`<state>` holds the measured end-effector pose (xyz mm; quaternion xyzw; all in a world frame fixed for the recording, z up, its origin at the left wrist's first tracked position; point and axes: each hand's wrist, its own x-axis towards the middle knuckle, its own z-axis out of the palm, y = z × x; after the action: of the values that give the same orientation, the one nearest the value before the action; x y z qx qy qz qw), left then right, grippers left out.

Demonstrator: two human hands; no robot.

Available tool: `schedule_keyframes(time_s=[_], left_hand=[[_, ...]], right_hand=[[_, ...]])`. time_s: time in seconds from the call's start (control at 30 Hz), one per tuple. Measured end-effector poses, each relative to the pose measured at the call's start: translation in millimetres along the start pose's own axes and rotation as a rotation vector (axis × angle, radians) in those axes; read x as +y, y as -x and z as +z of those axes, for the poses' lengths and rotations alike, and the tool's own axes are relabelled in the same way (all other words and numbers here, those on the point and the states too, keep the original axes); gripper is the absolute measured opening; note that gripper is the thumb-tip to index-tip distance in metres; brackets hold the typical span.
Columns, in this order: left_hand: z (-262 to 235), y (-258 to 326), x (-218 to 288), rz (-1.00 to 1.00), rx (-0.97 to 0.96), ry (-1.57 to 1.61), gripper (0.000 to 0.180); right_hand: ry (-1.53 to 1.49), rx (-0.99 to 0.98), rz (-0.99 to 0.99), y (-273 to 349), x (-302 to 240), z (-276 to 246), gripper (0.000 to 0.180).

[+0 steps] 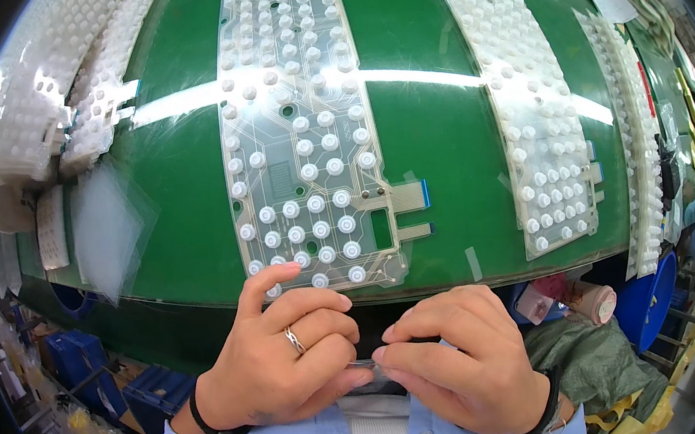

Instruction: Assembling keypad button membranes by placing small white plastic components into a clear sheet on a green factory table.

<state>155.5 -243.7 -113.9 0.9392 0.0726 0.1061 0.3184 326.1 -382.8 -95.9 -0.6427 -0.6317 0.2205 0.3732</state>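
My left hand (291, 348) is closed at the near edge of the green table, thumb against curled fingers. Its index finger reaches out to the near end of a keyboard membrane sheet (288, 181) with white rubber domes. Close by on the right, my right hand (468, 357) pinches with thumb and index finger. A small clear piece (363, 364), perhaps film or tape, shows between the two hands' fingertips. Much of it is hidden by the fingers. The membrane lies flat, with two blue-tipped ribbon tails (413, 194) on its right side.
Another domed membrane (553, 154) lies to the right. Stacked domed sheets (48, 84) fill the left side, beside clear plastic sheets (109, 230). Small clear tape strips (473, 264) stick to the green table (167, 240). Blue bins (155, 396) stand below; a blue tub (648, 299) is at right.
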Motion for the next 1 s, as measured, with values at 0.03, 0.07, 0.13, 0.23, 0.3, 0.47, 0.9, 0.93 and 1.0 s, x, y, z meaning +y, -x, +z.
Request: schedule_keyframes(time_s=[0.03, 0.07, 0.13, 0.23, 0.3, 0.47, 0.9, 0.93, 1.0], left_hand=[[-1.7, -1.1, 0.8, 0.008, -0.016, -0.011, 0.029], [-3.6, -2.3, 1.4, 0.016, -0.033, -0.021, 0.029], [-9.8, -4.8, 1.0, -0.020, -0.049, -0.007, 0.031], [-8.3, 1.6, -4.2, -0.060, -0.008, -0.014, 0.037], [-9.9, 3.4, -6.6, -0.022, 0.020, -0.057, 0.037], [5.3, 1.1, -17.1, 0.035, -0.027, -0.013, 0.026], [7.2, 5.3, -26.0, 0.082, -0.016, -0.001, 0.028], [7.5, 5.3, -26.2, 0.085, -0.012, -0.003, 0.028], [7.4, 5.3, -26.6, 0.087, -0.014, -0.003, 0.028]], right_hand=[[-0.003, -0.002, 0.001, 0.0, 0.3, -0.5, 0.024], [0.020, 0.000, -0.024, -0.4, 0.1, -1.5, 0.023], [0.041, 0.000, -0.042, -1.1, 0.4, -5.5, 0.022], [-0.040, 0.201, 0.010, -5.5, 5.0, -11.6, 0.020], [-0.192, 0.223, 0.201, -9.8, 14.7, -13.5, 0.014], [-0.396, 0.175, 0.519, -18.2, 30.5, -1.2, 0.009], [-0.223, 0.156, 0.471, -26.1, 28.6, 8.5, 0.009], [-0.224, 0.154, 0.473, -26.2, 28.7, 8.3, 0.009], [-0.214, 0.148, 0.470, -26.4, 28.7, 7.3, 0.009]])
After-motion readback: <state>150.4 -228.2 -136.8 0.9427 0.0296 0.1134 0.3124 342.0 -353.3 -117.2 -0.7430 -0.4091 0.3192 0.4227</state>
